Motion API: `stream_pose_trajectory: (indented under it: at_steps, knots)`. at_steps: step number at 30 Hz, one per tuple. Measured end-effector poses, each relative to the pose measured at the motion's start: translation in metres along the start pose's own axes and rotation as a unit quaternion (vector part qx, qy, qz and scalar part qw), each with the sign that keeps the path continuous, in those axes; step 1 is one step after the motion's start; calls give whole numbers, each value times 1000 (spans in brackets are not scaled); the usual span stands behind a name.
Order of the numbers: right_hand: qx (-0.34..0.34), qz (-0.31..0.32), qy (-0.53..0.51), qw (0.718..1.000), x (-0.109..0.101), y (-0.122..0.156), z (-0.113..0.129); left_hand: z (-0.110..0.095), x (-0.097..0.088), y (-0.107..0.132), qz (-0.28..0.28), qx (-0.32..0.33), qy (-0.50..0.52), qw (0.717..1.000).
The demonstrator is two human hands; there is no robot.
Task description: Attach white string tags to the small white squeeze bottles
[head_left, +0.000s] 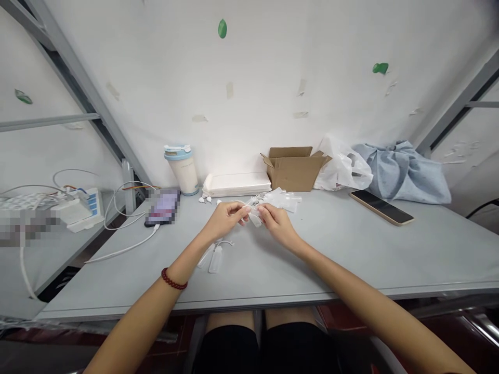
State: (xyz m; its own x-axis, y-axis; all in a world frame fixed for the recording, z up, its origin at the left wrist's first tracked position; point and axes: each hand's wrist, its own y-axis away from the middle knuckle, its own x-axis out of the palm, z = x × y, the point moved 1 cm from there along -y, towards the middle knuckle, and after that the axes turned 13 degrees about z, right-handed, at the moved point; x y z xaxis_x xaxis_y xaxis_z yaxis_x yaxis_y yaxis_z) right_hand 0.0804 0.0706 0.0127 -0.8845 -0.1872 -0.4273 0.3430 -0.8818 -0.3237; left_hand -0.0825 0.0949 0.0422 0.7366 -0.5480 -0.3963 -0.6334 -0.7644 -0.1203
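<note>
Both my hands meet over the middle of the grey table. My left hand and my right hand pinch a small clear plastic piece between their fingertips. Just behind them lies a loose heap of similar clear plastic pieces. Two small clear tubes with caps lie on the table under my left wrist. A few tiny white caps sit further back. A dark red bead bracelet is on my left wrist.
At the back stand a white cup with a blue lid, a flat white stack, an open cardboard box, a white plastic bag and blue cloth. A phone lies right; another phone with a cable lies left.
</note>
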Motion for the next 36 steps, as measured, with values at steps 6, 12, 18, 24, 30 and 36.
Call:
stream_pose_trajectory:
  at_steps: [6, 12, 18, 24, 30, 36]
  knots:
    - [-30, 6, 93, 995, 1, 0, -3, 7, -3, -1, -4, -47, 55, 997]
    - [-44, -16, 97, 994, -2, 2, 0, 8, -4, 0, 18, -5, 61, 998]
    - [66, 22, -137, 988, -6, -2, 3, 4, 0, 2, 15, 39, 30, 999]
    - [170, 69, -305, 935, -5, -2, 2, 5, 3, 1, 8, 46, -24, 999]
    - [84, -16, -129, 988, -7, -4, -4, 13, 3, -4, 24, -15, -23, 999]
    - [-19, -16, 81, 996, -2, 0, -2, 14, 1, -3, 20, -41, 12, 999]
